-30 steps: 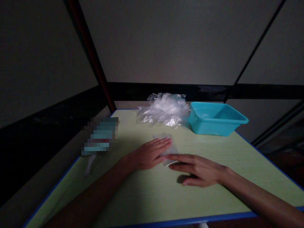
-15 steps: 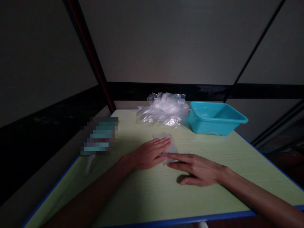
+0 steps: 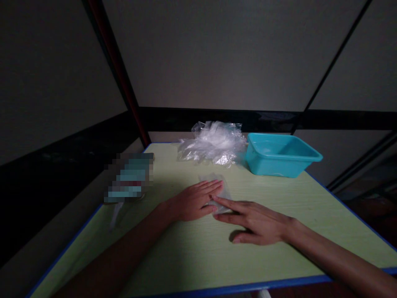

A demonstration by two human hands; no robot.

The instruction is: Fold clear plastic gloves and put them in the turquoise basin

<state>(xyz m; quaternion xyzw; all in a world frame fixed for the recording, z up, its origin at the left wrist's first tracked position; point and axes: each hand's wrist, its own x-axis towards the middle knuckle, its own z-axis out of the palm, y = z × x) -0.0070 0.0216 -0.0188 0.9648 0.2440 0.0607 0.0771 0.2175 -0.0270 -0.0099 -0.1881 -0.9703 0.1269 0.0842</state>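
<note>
Grey walls (image 3: 217, 54) stand behind a pale green counter (image 3: 198, 256). On it, the left hand (image 3: 194, 203) lies flat, fingers outstretched, partly covering a translucent sheet (image 3: 226, 194); the right hand (image 3: 259, 219), fingers spread and gripping nothing, brings its index fingertip to the sheet beside the left thumb. Pressing or smoothing seems the step in hand; the next move probably calls for light, steady pressure from 2 hands. Beyond lie crumpled clear plastic (image 3: 215, 140) and, just beside it, a turquoise basin (image 3: 279, 165).

Turquoise basin (image 3: 274, 168) on a blue-edged table (image 3: 248, 267)
</note>
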